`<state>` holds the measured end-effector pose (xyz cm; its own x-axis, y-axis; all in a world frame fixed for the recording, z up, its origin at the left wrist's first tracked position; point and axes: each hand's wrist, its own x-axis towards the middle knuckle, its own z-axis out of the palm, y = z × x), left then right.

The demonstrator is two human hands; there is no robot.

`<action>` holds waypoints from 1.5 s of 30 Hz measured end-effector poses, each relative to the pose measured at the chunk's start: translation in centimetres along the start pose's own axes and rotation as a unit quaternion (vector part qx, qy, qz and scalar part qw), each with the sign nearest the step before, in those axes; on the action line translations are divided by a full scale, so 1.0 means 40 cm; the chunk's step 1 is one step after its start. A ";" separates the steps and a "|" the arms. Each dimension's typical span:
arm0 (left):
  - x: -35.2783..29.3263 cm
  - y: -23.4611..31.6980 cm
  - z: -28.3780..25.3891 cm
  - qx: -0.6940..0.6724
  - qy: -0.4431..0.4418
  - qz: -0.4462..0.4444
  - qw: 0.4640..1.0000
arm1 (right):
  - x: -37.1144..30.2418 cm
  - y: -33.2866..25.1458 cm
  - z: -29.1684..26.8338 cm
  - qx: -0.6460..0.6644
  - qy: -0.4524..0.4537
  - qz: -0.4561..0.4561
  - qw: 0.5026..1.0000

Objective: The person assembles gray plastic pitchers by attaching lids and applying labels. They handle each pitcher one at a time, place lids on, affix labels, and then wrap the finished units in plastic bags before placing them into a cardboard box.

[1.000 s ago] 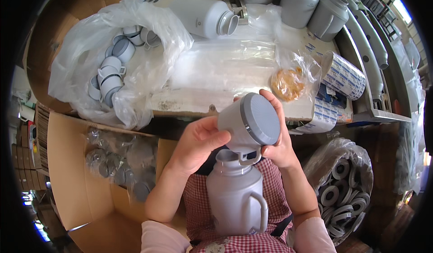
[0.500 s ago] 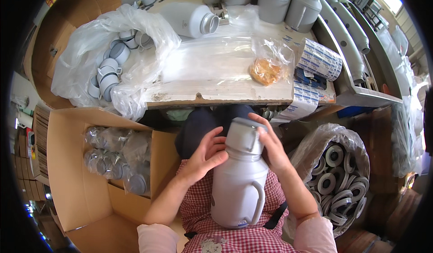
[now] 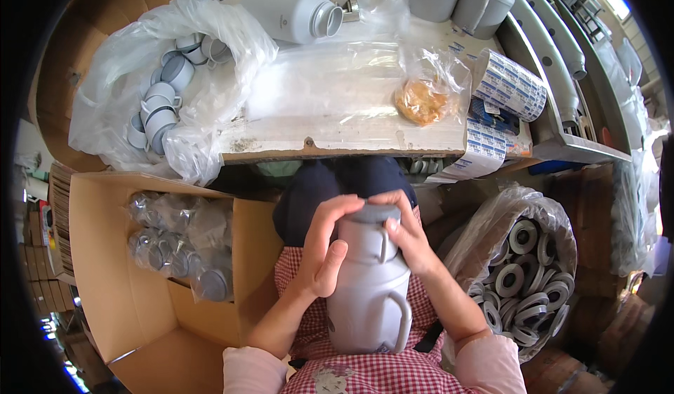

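A light grey vacuum flask (image 3: 364,306) with a side handle stands on my lap, leaning back against my checked apron. On its neck sits a grey cup lid (image 3: 361,231) with a small handle and a darker top. My left hand (image 3: 323,245) curves round the cup's left side, fingertips at the top edge and thumb held apart. From the other side my right hand (image 3: 408,239) grips the cup, its fingers over the top and its thumb beside the small handle.
Ahead, the worktable (image 3: 281,135) holds a lying flask (image 3: 284,16), a bag of cups (image 3: 84,123), bagged food (image 3: 421,102) and a label roll (image 3: 511,88). An open carton (image 3: 105,253) with wrapped flasks is at left; a sack of grey rings (image 3: 523,281) is at right.
Both hands have closed in on the cup's top; the left was off it before. The cup sits lower and straighter on the flask, its handle turned toward me.
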<state>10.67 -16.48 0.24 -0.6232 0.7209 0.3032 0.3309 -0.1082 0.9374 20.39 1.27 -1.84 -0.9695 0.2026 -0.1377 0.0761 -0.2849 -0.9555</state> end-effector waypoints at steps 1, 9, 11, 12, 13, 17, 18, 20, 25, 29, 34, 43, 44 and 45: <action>-0.008 0.005 0.003 0.005 0.014 -0.003 1.000 | -0.011 0.005 0.004 -0.018 0.003 -0.025 1.000; -0.006 -0.078 -0.014 -0.223 0.082 -0.020 0.971 | 0.068 -0.135 -0.013 -0.169 -0.113 -0.022 0.979; 0.016 -0.110 -0.005 -0.282 0.069 -0.024 0.957 | 0.179 -0.200 -0.043 -0.336 -0.090 -0.091 0.933; 0.023 -0.119 0.000 -0.294 0.066 -0.022 0.953 | 0.261 -0.204 -0.040 -0.335 -0.035 -0.112 0.935; 0.031 -0.127 0.001 -0.282 0.067 -0.027 0.957 | 0.348 -0.198 -0.033 -0.347 0.027 -0.135 0.928; 0.041 -0.135 -0.045 -0.213 0.080 -0.031 0.973 | 0.616 -0.118 -0.008 -0.527 -0.016 -0.316 0.789; 0.046 -0.137 -0.074 -0.183 0.071 -0.033 0.980 | 0.645 -0.099 -0.017 -0.570 -0.033 -0.308 0.761; 0.064 -0.141 -0.130 -0.147 0.050 -0.071 0.985 | 0.689 -0.071 -0.028 -0.534 -0.039 -0.281 0.796; 0.185 -0.153 -0.215 -0.070 0.139 -0.200 0.967 | 0.689 -0.075 -0.050 -0.436 -0.032 -0.192 0.879; 0.285 -0.170 -0.220 -0.151 0.187 -0.205 0.949 | 0.673 -0.095 -0.045 -0.255 0.056 -0.127 0.957; 0.360 -0.215 -0.201 -0.286 0.150 -0.230 0.918 | 0.659 -0.113 -0.037 -0.156 0.090 -0.134 0.974; 0.368 -0.187 -0.211 -0.582 0.253 -0.120 0.764 | 0.558 -0.149 -0.091 0.510 -0.165 -0.098 0.839; 0.334 -0.185 -0.255 -0.733 0.062 -0.011 0.678 | 0.518 -0.162 -0.130 0.499 -0.196 -0.048 0.843; 0.277 -0.173 -0.281 -0.637 0.082 -0.020 0.766 | 0.471 -0.161 -0.156 0.365 -0.201 -0.048 0.908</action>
<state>-6.50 -15.44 -0.96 -0.7293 0.6575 0.1892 -0.5868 -0.7433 0.3212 3.10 12.76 0.12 -0.9813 -0.0571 0.1836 -0.0457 -0.8582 -0.5113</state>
